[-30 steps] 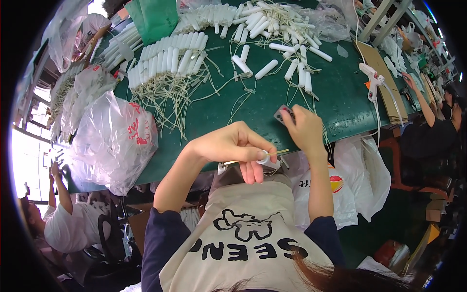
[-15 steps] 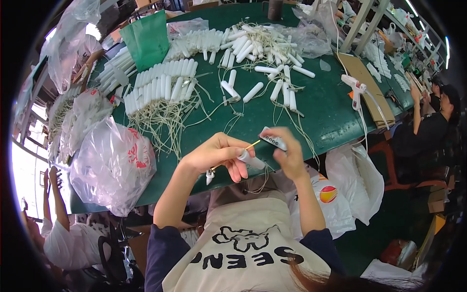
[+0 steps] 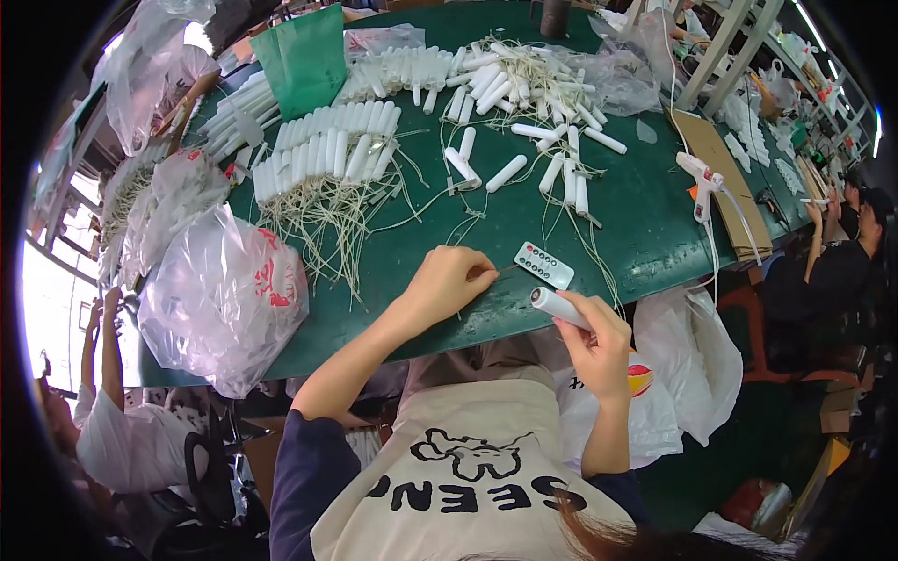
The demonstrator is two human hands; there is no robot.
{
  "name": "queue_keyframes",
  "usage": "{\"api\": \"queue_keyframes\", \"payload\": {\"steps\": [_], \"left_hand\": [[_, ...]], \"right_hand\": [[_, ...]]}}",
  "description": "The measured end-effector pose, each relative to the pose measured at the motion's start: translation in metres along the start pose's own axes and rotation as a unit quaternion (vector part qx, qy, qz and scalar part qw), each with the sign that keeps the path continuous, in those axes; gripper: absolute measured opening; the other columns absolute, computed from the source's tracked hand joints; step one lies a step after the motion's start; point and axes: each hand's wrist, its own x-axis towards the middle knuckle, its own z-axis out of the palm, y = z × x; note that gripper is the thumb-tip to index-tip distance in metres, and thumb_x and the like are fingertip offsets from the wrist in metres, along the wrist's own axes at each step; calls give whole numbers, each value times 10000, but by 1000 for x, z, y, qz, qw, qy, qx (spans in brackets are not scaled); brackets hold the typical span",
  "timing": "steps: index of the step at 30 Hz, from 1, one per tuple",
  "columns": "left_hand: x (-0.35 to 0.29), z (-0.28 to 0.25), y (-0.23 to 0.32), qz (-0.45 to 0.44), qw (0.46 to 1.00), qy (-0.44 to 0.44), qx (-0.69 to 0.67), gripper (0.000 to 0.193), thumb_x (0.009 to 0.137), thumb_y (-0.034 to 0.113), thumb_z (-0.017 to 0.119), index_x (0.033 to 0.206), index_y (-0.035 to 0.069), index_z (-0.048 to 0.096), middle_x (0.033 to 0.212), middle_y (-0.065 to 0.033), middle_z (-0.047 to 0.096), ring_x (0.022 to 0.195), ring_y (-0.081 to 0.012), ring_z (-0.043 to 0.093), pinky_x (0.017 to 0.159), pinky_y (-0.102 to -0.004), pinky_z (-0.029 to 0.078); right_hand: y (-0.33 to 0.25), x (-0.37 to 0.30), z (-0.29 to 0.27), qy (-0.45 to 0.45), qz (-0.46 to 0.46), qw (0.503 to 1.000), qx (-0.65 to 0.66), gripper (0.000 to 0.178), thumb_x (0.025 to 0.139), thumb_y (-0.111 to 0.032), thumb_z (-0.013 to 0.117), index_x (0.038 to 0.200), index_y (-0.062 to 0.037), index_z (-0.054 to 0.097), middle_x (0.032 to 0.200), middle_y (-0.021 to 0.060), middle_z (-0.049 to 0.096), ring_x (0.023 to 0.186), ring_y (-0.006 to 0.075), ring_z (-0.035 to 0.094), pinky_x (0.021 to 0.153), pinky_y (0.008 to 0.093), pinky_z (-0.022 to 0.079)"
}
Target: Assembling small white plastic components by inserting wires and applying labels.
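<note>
My right hand (image 3: 599,341) grips a white plastic tube (image 3: 559,307), tilted with its dark, open-looking end toward the upper left. Over the table near its front edge, my left hand (image 3: 453,283) is closed, thumb and fingers together. A thin stick (image 3: 507,269) shows beyond its fingertips; the rest of it is hidden by the hand. Between and beyond both hands, a white remote control (image 3: 544,266) with dark round buttons and one red button lies on the green table (image 3: 412,252).
Rows of white tubes with pale cords (image 3: 327,154) lie at left, with a heap of them (image 3: 505,79) at the back. A stuffed clear bag (image 3: 220,299) sits front left. A glue gun (image 3: 700,182) and cardboard (image 3: 720,178) lie at right. People work at both sides.
The remote control has gone from my right hand to the table. The white tube has passed from my left hand to my right. My left hand has moved slightly away, down to the table.
</note>
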Motion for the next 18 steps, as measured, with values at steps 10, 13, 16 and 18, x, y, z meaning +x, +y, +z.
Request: {"api": "queue_keyframes", "payload": {"steps": [10,13,16,18], "left_hand": [[-2,-4,43,-79,929,-17,-362,483,987,367,368,1013,-48,613,938,-104,648,847,-167,619,711,-292,512],[2,2,56,-185,881,-158,-407,534,984,417,328,969,-24,627,838,-96,650,675,-121,602,536,-229,472],[5,5,48,-146,926,-195,-289,540,982,410,331,867,-18,638,711,-78,639,532,-79,516,468,-212,401],[3,6,43,-161,924,-177,-298,544,984,396,329,803,-10,641,618,-64,612,465,-60,410,433,-214,342]], "right_hand": [[-12,14,5,24,-150,969,-196,342,678,22,684,1007,-69,659,750,38,566,581,186,528,490,292,439],[-22,17,10,26,-190,930,-314,374,627,1,668,984,-112,677,777,6,533,673,184,535,505,303,463],[-17,19,17,29,-187,934,-303,369,632,16,653,980,-106,675,777,6,528,670,187,533,505,297,460],[-15,19,14,36,-180,936,-300,358,634,25,658,965,-109,676,782,12,540,678,195,538,525,303,465]]}}
